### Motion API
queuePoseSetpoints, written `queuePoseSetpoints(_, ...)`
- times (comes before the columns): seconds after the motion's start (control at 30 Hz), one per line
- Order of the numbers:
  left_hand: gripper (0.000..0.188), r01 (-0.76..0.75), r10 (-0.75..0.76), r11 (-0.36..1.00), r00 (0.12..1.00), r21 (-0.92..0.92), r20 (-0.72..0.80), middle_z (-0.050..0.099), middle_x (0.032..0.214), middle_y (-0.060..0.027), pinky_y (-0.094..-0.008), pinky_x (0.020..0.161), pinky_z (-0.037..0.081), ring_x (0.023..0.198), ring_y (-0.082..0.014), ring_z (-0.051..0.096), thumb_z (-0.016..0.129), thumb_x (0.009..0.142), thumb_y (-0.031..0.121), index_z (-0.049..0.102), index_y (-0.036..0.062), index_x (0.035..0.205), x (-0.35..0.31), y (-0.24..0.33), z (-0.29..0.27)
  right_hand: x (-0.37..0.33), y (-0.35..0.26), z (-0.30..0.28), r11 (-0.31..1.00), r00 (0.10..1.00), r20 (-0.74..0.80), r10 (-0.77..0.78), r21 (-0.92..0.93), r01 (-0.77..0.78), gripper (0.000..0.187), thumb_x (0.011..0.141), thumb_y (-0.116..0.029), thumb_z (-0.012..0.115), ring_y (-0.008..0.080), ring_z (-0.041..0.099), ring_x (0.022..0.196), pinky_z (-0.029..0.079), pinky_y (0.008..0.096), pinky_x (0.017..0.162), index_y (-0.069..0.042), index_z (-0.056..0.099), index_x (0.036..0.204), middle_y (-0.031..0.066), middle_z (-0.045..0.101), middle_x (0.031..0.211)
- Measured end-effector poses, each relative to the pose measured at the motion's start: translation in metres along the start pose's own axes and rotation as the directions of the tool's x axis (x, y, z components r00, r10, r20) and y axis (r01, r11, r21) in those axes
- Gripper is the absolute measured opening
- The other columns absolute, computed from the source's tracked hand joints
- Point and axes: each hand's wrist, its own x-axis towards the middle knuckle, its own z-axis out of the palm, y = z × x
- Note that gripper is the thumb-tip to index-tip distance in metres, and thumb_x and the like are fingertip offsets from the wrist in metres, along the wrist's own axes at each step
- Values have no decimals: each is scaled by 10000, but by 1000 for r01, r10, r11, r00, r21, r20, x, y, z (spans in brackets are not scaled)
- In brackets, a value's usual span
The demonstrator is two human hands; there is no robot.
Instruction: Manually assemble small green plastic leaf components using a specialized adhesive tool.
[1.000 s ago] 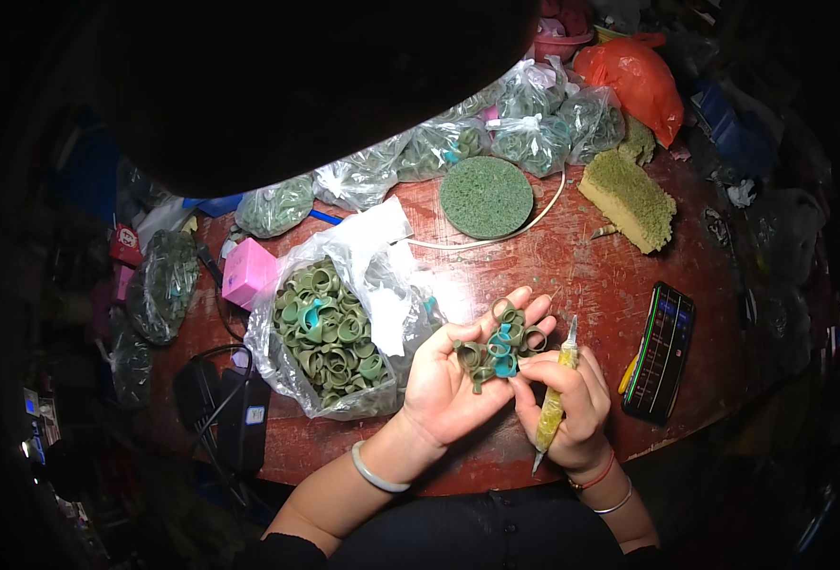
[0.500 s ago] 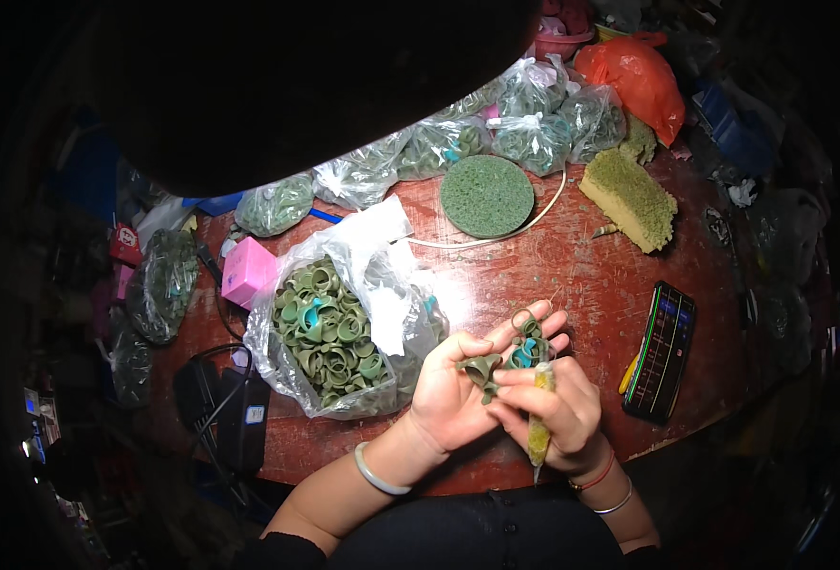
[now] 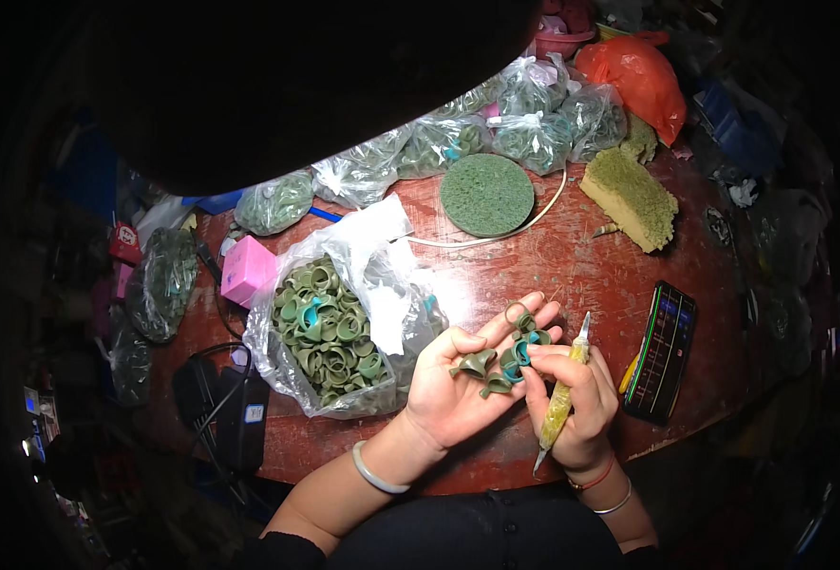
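My left hand lies palm up with fingers stretched out, several small dark-green ring-shaped pieces resting on palm and fingers. Among them is a teal ring-shaped piece, touched by the right thumb and forefinger; whether they pinch it I cannot tell. My right hand is closed round a slim double-ended tool with a yellow wrapped handle and a pointed tip at either end. Left of my hands, an open clear plastic bag holds many similar green ring-shaped pieces and a teal one.
At the back stand tied clear bags of green pieces. Nearer are a round green pad, a yellowish sponge block and a white cable. A phone lies right, a pink box left. A dark shape covers the upper left.
My right hand has shifted slightly right, and the tool has turned, its upper tip now showing. The flared green piece that was between my hands now lies on my left palm.
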Motion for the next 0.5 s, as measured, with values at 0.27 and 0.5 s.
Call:
queuePoseSetpoints(0.27,759,-5,5,1000,1000,-1,12,367,1630,-170,-480,1224,315,1470,-363,385,435,878,222,299,27,1599,1,0,-1,-1,2,0,999,999,-30,19,-50,-20,341,795,115,760,321,690,857,557,373,739,-8,619,1081,157,703,990)
queuePoseSetpoints(0.5,509,-62,65,991,998,-116,18,543,1472,-198,-575,1157,409,1380,-394,498,410,1011,251,494,16,1455,-6,9,-6,-9,2,1,959,916,-298,268,-7,-283,273,865,80,739,169,656,816,541,300,717,-12,646,1104,82,686,964)
